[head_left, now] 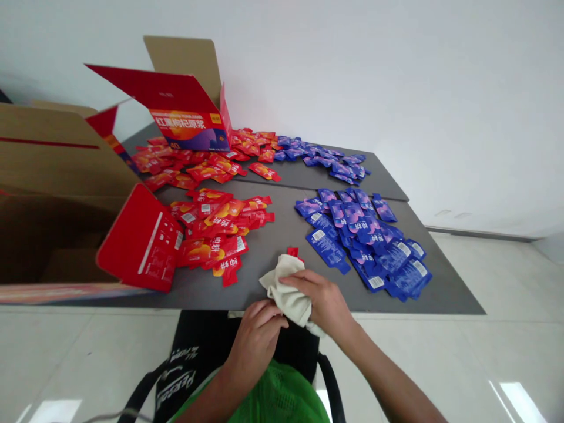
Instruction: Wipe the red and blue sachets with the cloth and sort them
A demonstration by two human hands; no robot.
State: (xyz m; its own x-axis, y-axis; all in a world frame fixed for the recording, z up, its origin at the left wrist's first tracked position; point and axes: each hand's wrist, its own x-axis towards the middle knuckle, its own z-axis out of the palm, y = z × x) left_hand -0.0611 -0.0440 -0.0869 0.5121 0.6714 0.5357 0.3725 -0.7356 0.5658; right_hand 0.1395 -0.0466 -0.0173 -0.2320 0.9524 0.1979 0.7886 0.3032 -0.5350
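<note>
Just past the table's front edge, an off-white cloth [291, 294] is bunched in my right hand [326, 299], whose fingers press down on it. From the cloth's far side pokes the red end of a pouch [294, 253]; the rest of it is covered. My left hand [259, 332] is closed at the cloth's near-left edge, its fingertips together, and what they pinch is hidden. To the left lies a heap of red pouches [220, 226] with orange prints. On the right, blue pouches [363, 229] are piled loosely, several showing white barcode labels.
A large open carton [48, 170] with red flaps fills the table's left side. Behind it stands another open red box [189, 120]. More red pouches [211, 167] and blue pouches [326, 157] are spread toward the wall on the grey table [282, 223].
</note>
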